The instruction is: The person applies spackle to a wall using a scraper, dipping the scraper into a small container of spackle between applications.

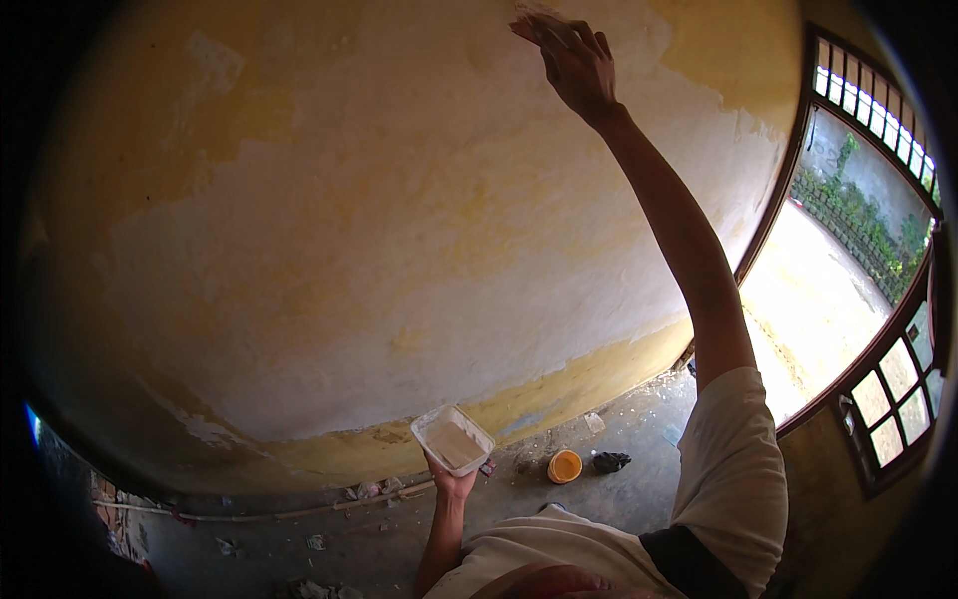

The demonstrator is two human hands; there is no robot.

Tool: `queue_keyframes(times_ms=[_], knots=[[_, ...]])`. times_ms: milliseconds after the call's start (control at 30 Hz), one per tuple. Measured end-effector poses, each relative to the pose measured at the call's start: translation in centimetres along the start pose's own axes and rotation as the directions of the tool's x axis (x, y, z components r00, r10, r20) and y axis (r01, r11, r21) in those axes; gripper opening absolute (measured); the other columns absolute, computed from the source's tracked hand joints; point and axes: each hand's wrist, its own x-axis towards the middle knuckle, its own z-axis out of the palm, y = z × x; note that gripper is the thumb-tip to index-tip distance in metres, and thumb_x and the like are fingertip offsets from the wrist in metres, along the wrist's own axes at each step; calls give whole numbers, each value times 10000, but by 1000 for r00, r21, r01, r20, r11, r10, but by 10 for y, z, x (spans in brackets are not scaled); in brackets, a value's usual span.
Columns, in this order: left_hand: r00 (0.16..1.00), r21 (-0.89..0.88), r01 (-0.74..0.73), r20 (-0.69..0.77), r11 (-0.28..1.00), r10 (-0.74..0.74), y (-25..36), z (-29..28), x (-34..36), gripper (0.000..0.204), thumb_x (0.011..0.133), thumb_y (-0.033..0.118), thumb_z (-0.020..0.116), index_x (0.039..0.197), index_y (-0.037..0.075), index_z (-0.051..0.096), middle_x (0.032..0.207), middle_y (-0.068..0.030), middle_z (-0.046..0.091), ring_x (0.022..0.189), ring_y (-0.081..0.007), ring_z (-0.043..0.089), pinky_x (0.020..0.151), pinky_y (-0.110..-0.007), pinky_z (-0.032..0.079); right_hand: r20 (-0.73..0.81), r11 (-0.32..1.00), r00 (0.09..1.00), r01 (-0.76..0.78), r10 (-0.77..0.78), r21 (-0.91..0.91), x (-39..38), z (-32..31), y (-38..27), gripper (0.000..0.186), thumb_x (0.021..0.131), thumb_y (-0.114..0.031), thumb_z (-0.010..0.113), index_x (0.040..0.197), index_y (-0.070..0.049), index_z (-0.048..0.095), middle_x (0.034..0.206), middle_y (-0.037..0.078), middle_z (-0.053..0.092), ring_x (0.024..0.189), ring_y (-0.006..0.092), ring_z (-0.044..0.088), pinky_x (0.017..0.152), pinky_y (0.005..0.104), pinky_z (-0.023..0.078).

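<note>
Reddish flat piece, indistinct, grasped in right hand at patchy wall, top centre. Left hand, bottom centre, grips white tub of pale paste. Beyond, lower right of centre: orange bucket, black bundle on grey floor. Bright doorway, frame right.

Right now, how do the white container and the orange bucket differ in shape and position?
The white container is roughly rectangular; the orange bucket is round. The left hand holds the white container up, while the orange bucket sits on the floor. Both are open on top.
</note>
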Motion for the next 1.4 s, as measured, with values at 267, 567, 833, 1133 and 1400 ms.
queue_keyframes(times_ms=[267,567,833,1133,1400], knots=[[1000,9,-27,-11,1000,28,-2,-11,1,551,996,554,505,1407,190,551,1383,-18,611,1288,-275,557,1100,-537,425,4,998,998,63,-63,29,-1,2,7,468,825,-39,726,1264,-189,659,1246,-69,683,983,203,645,753,378,512],[999,8,-30,-34,1000,30,0,-15,3,549,995,557,504,1398,190,559,1377,-19,615,1287,-278,557,1097,-539,427,-15,1000,1000,-18,18,18,15,-10,3,405,842,-3,650,1202,-179,704,1286,39,667,1049,259,637,770,438,504],[993,-11,-112,-49,994,111,-7,-23,0,576,977,570,532,1415,197,543,1398,-17,599,1298,-276,548,1107,-539,412,-18,800,881,-421,473,428,-82,-48,-70,232,937,-18,674,1167,-21,712,1092,124,673,918,239,684,765,362,576],[884,107,-394,-227,913,408,-26,-111,-43,647,982,592,528,1501,216,437,1500,-20,490,1384,-264,459,1166,-520,337,903,-265,-112,-964,415,2,-498,-210,-311,149,970,-156,673,994,-11,695,756,-14,628,679,57,554,578,246,434],[628,430,-500,-417,752,657,-77,-284,-169,674,980,601,522,1522,221,401,1521,-37,461,1398,-276,446,1163,-541,341,860,-170,-433,-858,-271,-485,-693,-321,-477,226,890,-51,656,1111,-6,670,881,90,718,744,138,681,622,291,518]])
